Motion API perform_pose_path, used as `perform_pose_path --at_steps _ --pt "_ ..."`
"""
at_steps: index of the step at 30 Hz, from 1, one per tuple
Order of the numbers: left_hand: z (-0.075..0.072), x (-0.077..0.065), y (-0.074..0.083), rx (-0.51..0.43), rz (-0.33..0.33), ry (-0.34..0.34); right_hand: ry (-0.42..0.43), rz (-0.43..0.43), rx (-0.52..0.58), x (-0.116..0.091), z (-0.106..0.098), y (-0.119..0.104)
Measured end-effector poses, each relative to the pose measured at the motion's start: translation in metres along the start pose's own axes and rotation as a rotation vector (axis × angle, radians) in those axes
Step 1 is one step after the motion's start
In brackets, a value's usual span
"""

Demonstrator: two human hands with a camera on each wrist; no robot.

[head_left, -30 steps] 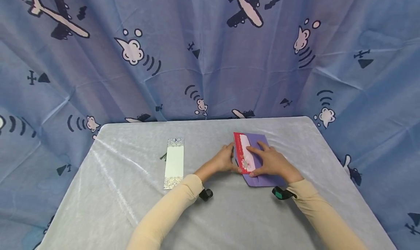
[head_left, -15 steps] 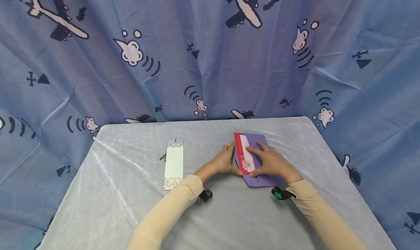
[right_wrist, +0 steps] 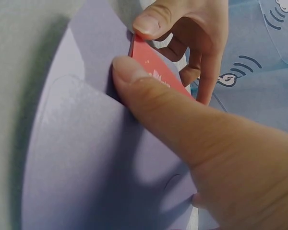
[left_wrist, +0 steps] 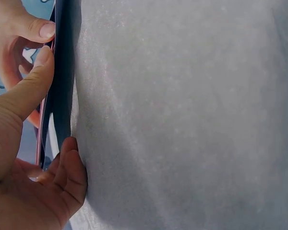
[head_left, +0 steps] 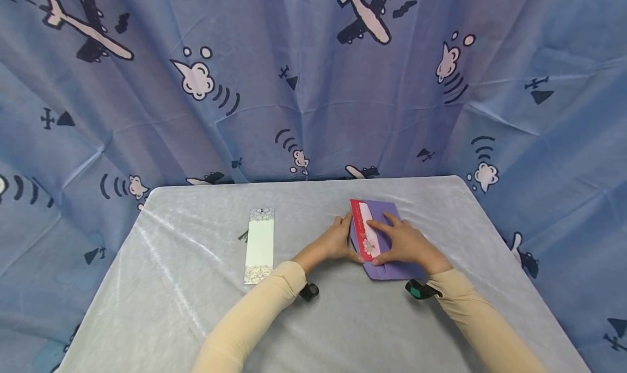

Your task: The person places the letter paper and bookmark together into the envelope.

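Greeting card (head_left: 362, 228) barely shifts rightward, seemingly partway into the purple envelope (head_left: 392, 272), centre-right; left hand (head_left: 335, 241) grips card, right hand (head_left: 407, 243) holds envelope.

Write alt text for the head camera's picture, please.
A left hand and a right hand hold a red card against a purple envelope; a pale tasseled bookmark lies left on the gray table before a blue curtain.
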State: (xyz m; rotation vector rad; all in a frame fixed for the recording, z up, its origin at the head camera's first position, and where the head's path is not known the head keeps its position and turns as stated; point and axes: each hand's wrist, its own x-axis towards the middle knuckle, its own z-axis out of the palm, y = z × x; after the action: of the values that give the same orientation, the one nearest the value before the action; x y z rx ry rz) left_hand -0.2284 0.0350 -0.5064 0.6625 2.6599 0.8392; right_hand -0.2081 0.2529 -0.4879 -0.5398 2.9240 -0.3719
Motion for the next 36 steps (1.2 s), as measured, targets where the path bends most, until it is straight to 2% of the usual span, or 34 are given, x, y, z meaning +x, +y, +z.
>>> perform_pose_path --at_steps 22,30,36 --pt "0.0037 0.006 -0.0021 0.058 0.035 0.001 -0.003 -0.002 0.01 -0.0001 0.0001 0.0024" --pt "0.0023 0.0074 -0.0006 0.091 0.014 -0.019 -0.011 0.0 0.02 0.0004 -0.0004 0.0025" --pt "0.0026 0.0068 0.002 0.134 -0.03 -0.005 0.001 -0.011 0.022 0.0006 0.0001 0.0019"
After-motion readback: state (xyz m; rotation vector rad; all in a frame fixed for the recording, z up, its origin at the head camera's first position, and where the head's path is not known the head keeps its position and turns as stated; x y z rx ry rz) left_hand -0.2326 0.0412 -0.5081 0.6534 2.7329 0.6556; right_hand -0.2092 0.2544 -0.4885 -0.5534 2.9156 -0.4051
